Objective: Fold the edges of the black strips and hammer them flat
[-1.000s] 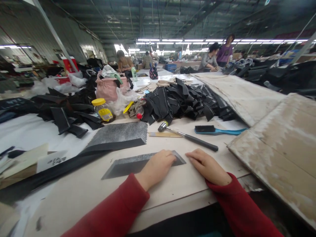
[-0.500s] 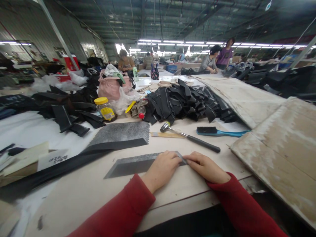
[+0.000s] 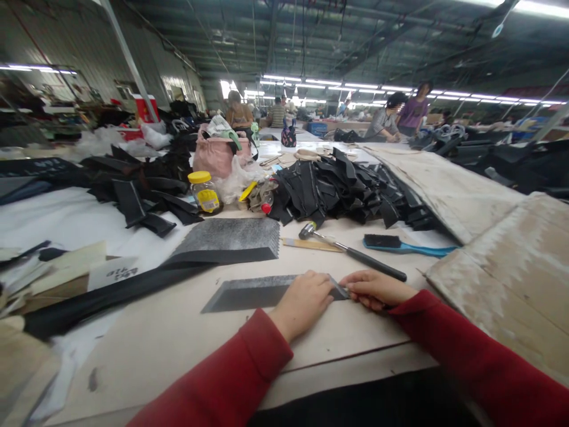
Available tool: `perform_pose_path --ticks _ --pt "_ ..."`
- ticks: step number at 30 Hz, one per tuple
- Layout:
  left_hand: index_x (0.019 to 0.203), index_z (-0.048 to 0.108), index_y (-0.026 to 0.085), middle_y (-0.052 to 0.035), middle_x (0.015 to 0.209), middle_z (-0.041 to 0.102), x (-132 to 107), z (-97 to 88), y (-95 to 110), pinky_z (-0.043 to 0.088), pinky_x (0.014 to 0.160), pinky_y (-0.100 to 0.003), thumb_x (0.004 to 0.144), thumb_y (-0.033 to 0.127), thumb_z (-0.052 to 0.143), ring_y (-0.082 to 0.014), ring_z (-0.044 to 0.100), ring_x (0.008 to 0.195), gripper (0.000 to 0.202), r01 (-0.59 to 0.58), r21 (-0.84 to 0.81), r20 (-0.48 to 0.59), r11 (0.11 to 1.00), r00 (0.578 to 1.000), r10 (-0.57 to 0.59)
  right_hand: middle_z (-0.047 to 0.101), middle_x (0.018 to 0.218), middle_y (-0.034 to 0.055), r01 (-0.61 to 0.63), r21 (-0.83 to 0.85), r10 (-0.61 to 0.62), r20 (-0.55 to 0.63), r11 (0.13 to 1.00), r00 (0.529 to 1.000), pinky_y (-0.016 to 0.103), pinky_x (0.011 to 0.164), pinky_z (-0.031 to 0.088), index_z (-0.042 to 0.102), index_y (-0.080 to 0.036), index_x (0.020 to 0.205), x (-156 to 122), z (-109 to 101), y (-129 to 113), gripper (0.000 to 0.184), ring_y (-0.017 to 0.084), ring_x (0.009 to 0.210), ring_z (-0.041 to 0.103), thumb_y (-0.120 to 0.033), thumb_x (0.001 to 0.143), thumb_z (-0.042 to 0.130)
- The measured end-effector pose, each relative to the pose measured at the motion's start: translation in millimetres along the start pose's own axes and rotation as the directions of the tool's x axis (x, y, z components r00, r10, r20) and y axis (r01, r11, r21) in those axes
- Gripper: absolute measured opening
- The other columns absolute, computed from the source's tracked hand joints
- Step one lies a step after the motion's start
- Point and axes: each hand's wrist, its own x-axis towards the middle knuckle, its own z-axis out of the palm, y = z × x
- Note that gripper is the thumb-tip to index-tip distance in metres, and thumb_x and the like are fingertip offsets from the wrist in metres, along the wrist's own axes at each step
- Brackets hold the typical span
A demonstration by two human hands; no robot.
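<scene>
A wedge-shaped piece of grey felt-faced black material [image 3: 253, 295] lies flat on the pale work table [image 3: 146, 367]. My left hand [image 3: 303, 305] presses down on its right part, with the fingers curled over it. My right hand [image 3: 371, 290] comes in from the right, its fingertips pinching the narrow tip of the piece. A larger grey piece [image 3: 226, 242] lies just beyond, joined to a long black strip [image 3: 111, 299] running left. Red sleeves cover both forearms.
A hammer [image 3: 351, 250], a blue-handled brush [image 3: 400, 244] and a wooden strip [image 3: 311, 245] lie ahead. Behind them are a heap of black pieces [image 3: 333, 193], a yellow-lidded jar [image 3: 204, 193] and a pink bag [image 3: 217, 157]. Large stained boards [image 3: 502, 284] lie to the right. Co-workers stand farther off.
My right hand has moved from beside the piece onto its tip and now pinches it. My left hand stays on the piece. The whole view has shifted slightly.
</scene>
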Motion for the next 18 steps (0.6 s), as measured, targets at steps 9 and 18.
perform_pose_path --ticks 9,18 --pt "0.101 0.057 0.020 -0.0052 0.102 0.053 -2.0 1.7 -1.5 0.043 0.079 -0.033 0.086 0.028 0.050 -0.0194 0.048 0.093 0.018 0.019 0.006 -0.041 1.000 0.999 -0.019 0.052 0.053 -0.0046 -0.048 -0.035 0.047 -0.006 0.998 0.999 0.016 0.030 0.025 0.053 -0.016 0.075 2.1 -3.5 7.2 0.028 0.003 0.033 0.038 -0.043 0.071 0.059" --pt "0.099 0.057 0.019 -0.0040 0.094 0.055 -2.5 1.8 -2.9 0.044 0.077 -0.032 0.087 0.031 0.046 -0.0192 0.049 0.088 0.020 0.011 0.026 -0.033 1.000 0.999 -0.010 0.056 0.061 -0.0022 -0.095 0.200 0.080 0.082 0.975 0.993 0.013 0.030 0.026 0.055 -0.015 0.088 -1.4 -5.1 16.1 0.033 0.002 0.036 0.040 -0.039 0.067 0.064"
